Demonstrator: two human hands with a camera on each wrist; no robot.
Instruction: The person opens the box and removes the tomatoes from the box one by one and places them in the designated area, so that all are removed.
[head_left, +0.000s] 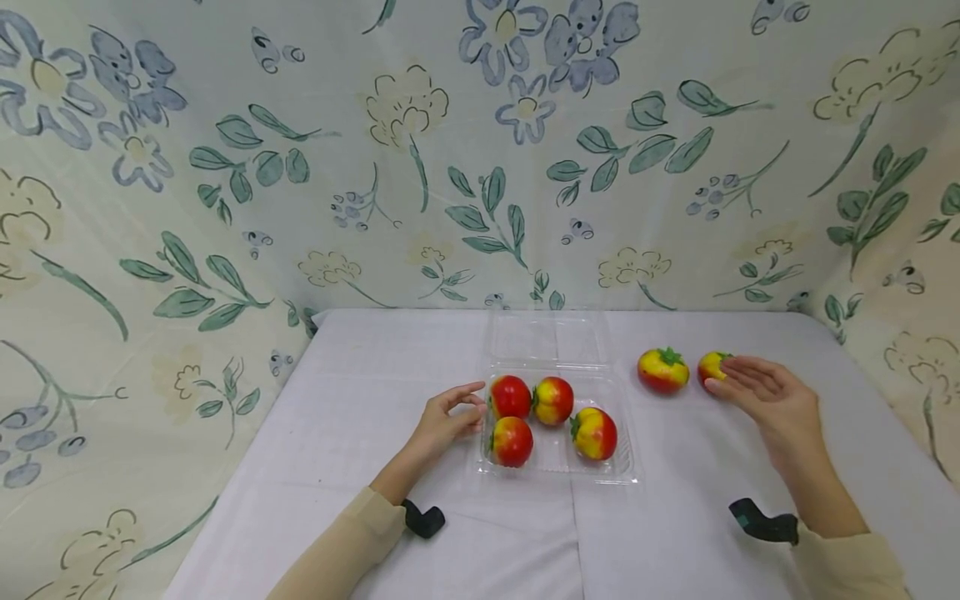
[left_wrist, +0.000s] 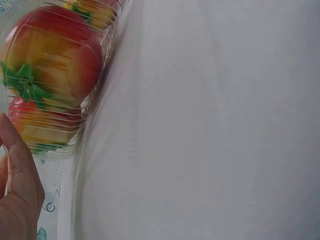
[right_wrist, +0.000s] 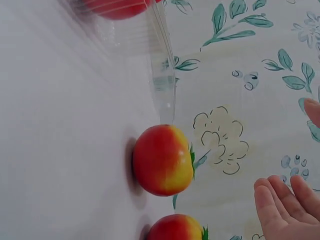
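Observation:
A clear plastic clamshell box (head_left: 558, 477) sits on the table with several round red-and-yellow fruits inside, like tomatoes with green leafy tops; one is the right front fruit (head_left: 597, 434). My left hand (head_left: 452, 417) is at the box's left side, its fingertips right at the rim and its fingers loosely bent. To the right of the box stand two more such fruits, a nearer one (head_left: 663, 372) and a farther-right one (head_left: 712, 365). My right hand (head_left: 776, 404) overlaps the farther-right fruit in the head view, thumb and fingers spread apart. In the right wrist view the right hand (right_wrist: 290, 207) appears apart from both loose fruits.
The box's clear lid (head_left: 549, 337) is folded back behind its base. A white cloth (head_left: 360, 375) covers the table. Floral curtains (head_left: 480, 150) rise at the table's back and sides. A black strap end (head_left: 761, 522) sticks out by the right wrist.

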